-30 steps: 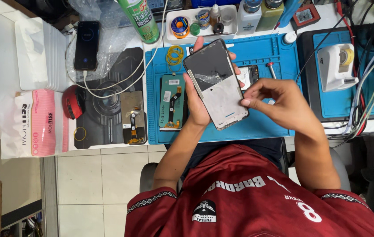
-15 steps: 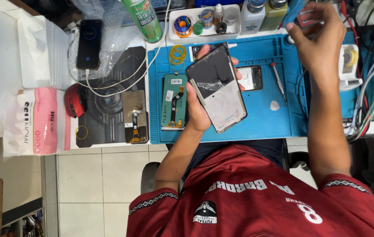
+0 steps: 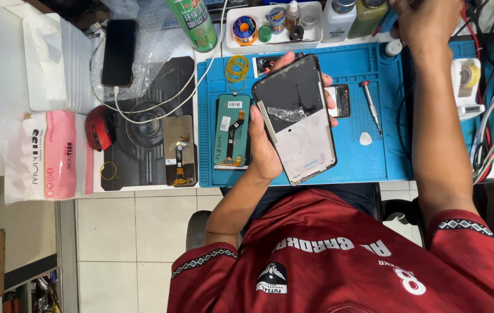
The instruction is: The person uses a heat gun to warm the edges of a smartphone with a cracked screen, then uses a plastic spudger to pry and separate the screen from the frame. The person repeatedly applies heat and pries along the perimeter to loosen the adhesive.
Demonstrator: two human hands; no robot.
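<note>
One white tray [image 3: 232,43] holds a solder spool [image 3: 244,28] and small bottles [image 3: 292,13].

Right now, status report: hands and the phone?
Left hand grips phone frame above blue mat. Right hand at bottles, grasp unclear. Screwdriver lies alongside.

Showing glossy glass on phone screen panel [image 3: 294,119], matt rubbery blue work mat [image 3: 374,156], shiny metal on screwdriver [image 3: 371,104], crinkly plastic tissue pack [image 3: 47,156], soft red cloth jersey [image 3: 339,261].
</note>
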